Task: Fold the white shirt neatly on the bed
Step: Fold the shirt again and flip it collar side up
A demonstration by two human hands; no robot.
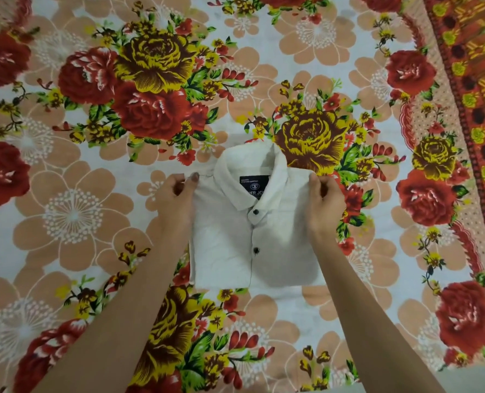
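**Grip Points and Handling**

The left hand (pixel 179 194) pinches one shoulder edge of the white collared fabric shirt with dark buttons (pixel 281 239); the right hand (pixel 325 202) pinches the opposite edge. The shirt lies folded, front up, near the middle of the floral-printed bedsheet (pixel 74 217), well apart from its red right border. Judged light, soft and limp: grip both shoulder corners, supporting all layers.

- The left hand (pixel 179 195) reached forward, fingers curled, pinching the white shirt (pixel 227 245) at its left shoulder edge.
- The right hand (pixel 325 201) pinched the opposite shoulder edge likewise.
- The left forearm (pixel 128 302) and right forearm (pixel 357 293) were bare, outstretched and angled inward.
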